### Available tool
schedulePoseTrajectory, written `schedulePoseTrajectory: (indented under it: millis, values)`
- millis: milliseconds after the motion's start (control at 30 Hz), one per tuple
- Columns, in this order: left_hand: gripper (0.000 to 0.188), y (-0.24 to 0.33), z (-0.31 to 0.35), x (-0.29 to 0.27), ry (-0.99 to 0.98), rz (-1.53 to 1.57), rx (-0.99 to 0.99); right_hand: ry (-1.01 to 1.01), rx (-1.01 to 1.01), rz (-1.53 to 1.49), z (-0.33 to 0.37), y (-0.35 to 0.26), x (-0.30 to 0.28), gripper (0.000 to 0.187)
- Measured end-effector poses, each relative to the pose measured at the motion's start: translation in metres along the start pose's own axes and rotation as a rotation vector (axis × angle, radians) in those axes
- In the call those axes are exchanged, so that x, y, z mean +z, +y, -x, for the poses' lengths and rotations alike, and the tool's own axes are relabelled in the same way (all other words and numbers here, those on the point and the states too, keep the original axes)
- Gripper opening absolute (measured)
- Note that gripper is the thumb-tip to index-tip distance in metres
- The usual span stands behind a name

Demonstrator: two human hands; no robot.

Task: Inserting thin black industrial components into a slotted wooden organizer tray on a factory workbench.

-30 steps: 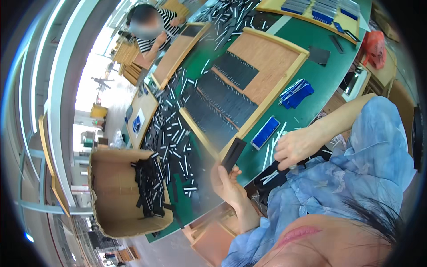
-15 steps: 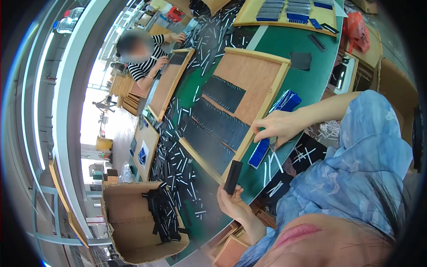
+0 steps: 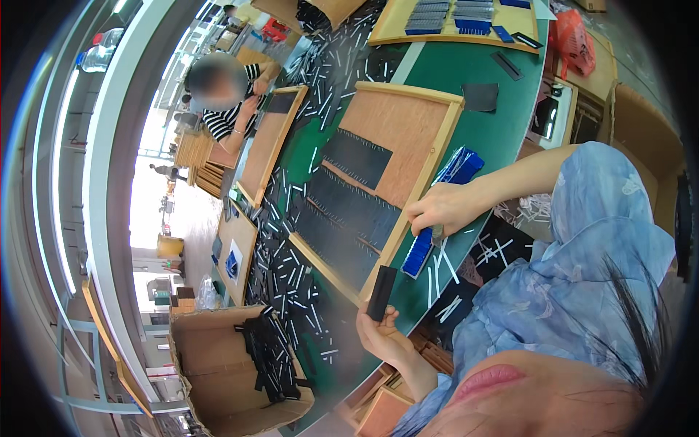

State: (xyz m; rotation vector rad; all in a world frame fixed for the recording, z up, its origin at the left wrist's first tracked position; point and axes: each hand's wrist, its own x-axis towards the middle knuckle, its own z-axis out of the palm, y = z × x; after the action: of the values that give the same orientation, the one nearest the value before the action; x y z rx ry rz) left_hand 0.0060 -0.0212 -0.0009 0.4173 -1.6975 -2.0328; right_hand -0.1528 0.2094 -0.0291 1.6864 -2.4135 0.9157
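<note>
Black strip up in your left hand, as the head camera has it, your fingers clamped on its lower end, and it rises by the near corner of the wooden frame! Over to the right, your right hand is down at the narrow blue tray, fingers bent over its far end; whether they are pinched together on something, I cannot tell. Just beyond that hand lies a blue bundle, and white sticks lie on the near side of the tray. Inside the frame, dark panels cover the left part of the brown board, with bare wood at the far right. Look left: loose black pieces and white bits litter the green table, and a cardboard box holds a heap of dark strips. Far left, a co-worker in striped sleeves sits at another framed board.
</note>
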Motion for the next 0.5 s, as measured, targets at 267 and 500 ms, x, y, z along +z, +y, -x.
schedulePoseTrajectory:
  millis: [267, 500]
  values:
    - [0.032, -0.0038, 0.0021, -0.0015, 0.053, -0.009, -0.009, 0.028, -0.005, -0.004, 0.0018, -0.001, 0.0003, 0.036]
    - [0.029, -0.0076, 0.0041, -0.0089, 0.126, 0.078, -0.082, 0.059, 0.024, -0.04, -0.0023, -0.0087, -0.0032, 0.035]
